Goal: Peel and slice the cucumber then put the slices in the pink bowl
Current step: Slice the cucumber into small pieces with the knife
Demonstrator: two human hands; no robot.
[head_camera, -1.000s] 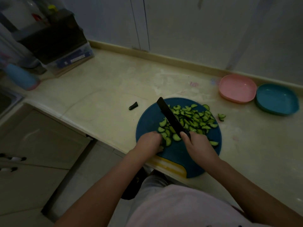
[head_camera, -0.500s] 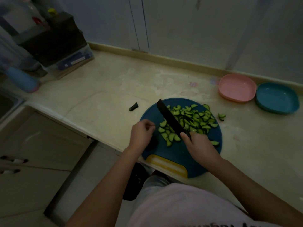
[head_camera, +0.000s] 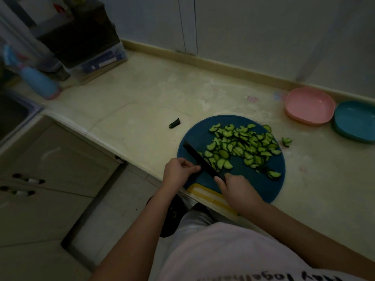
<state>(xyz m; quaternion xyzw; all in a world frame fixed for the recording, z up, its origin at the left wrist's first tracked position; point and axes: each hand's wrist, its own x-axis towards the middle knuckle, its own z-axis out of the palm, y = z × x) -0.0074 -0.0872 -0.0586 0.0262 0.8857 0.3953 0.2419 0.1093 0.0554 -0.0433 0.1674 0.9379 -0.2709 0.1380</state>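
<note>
Pale pink fabric of the person's shirt point(head_camera: 233, 256) fills the bottom of the view, with dark printed lettering at the lower edge that appears upside down and is cut off, so it cannot be read with certainty. Just beyond it, the right hand point(head_camera: 239, 191) is closed around the handle of a black knife point(head_camera: 203, 160), whose blade slants up and to the left across the near-left part of a round blue cutting board point(head_camera: 188, 151). The left hand point(head_camera: 178, 171) is loosely curled at the board's near-left edge, its fingertips pinched together beside the blade; whether they grip anything cannot be told. A yellow strip point(head_camera: 211, 196) marks the board's near rim, which overhangs the edge of the cream surface point(head_camera: 142, 98). Half-moon cucumber slices point(head_camera: 243, 147) lie spread over the middle and right of the board, a few point(head_camera: 286, 141) off it on the surface to the right. A dark cucumber end point(head_camera: 175, 123) lies alone left of the board. Farther right, near the wall, the pink bowl point(head_camera: 310, 106) sits with no slices in it, touching a teal bowl point(head_camera: 355, 120). At far left stand a blue bottle point(head_camera: 38, 82) and a clear box with a blue label point(head_camera: 101, 61), its text too blurred to read.
</note>
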